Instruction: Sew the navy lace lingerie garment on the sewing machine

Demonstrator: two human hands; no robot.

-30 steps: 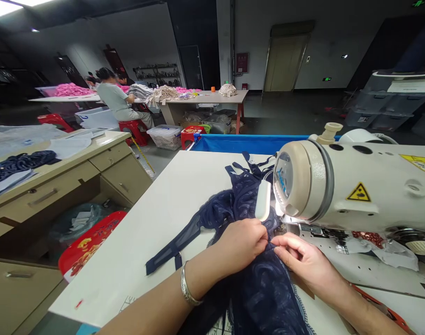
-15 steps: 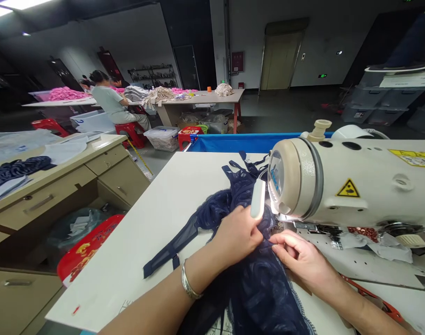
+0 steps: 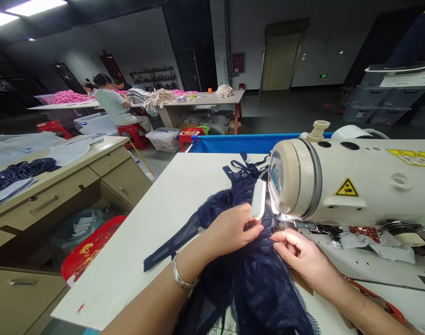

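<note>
In the head view, your left hand (image 3: 229, 230) and right hand (image 3: 303, 258) each pinch the lace garment (image 3: 257, 288) with curled fingers, on the table (image 3: 170, 204) just before the sewing machine (image 3: 355, 186). Hold that edge flat and taut, with your fingertips clear of the needle, probably hidden behind the lamp (image 3: 258, 199). The lace looks dark blue, thin and bunched.

Navy-blue lace garment (image 3: 257, 284), swirled with a scrolling pattern and trailing plain dark mesh straps, lies on a white worktop (image 3: 156, 218) beneath a cream sewing machine (image 3: 373, 186) that bears a yellow-and-black warning triangle (image 3: 346, 188). A silver bangle (image 3: 179, 278) glints near the worktop's near edge, and a bright blue bin (image 3: 233, 143) runs along its far edge. Off the left edge stand a red stool (image 3: 90, 246) printed in yellow and a set of beige drawers (image 3: 121, 174). Beyond them, pink fabric (image 3: 66, 97) is heaped on a pale table (image 3: 55, 105).
</note>
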